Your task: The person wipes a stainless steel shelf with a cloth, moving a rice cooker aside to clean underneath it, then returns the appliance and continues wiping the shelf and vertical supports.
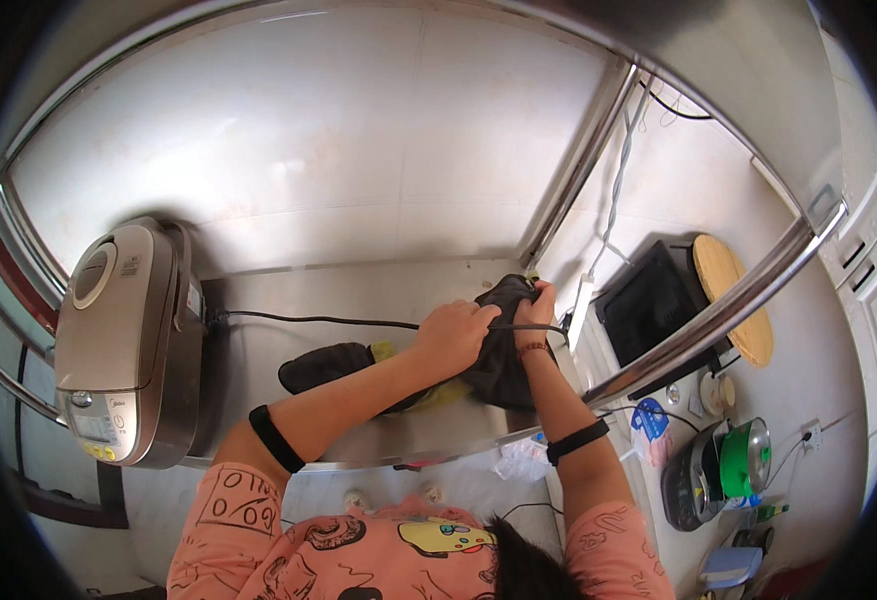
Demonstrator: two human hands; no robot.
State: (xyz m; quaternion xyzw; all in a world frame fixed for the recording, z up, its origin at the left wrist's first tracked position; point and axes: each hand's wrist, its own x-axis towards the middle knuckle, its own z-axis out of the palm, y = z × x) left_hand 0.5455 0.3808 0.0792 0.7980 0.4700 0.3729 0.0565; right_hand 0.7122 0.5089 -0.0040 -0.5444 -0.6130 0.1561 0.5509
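A black fabric piece with yellow-green edging (504,367) hangs bunched between my hands above a metal shelf (258,279). My right hand (537,311) grips its upper right edge. Curled fingers of my left hand (450,337) hold its left side; their tips are partly hidden. A second black fabric part with a yellow-green band (326,367) lies to the left, partly behind my left forearm. The black power cord (318,319) runs from a Midea rice cooker (120,337), behind my left hand and across the front of the fabric.
A white power strip (580,311) stands right of the shelf. Chrome posts (708,322) frame the shelf. Farther right are a black flat appliance (652,315), a round wooden board (731,300), a green pot (746,457) and a dark cooker (690,480). A clear plastic bag (522,459) lies below.
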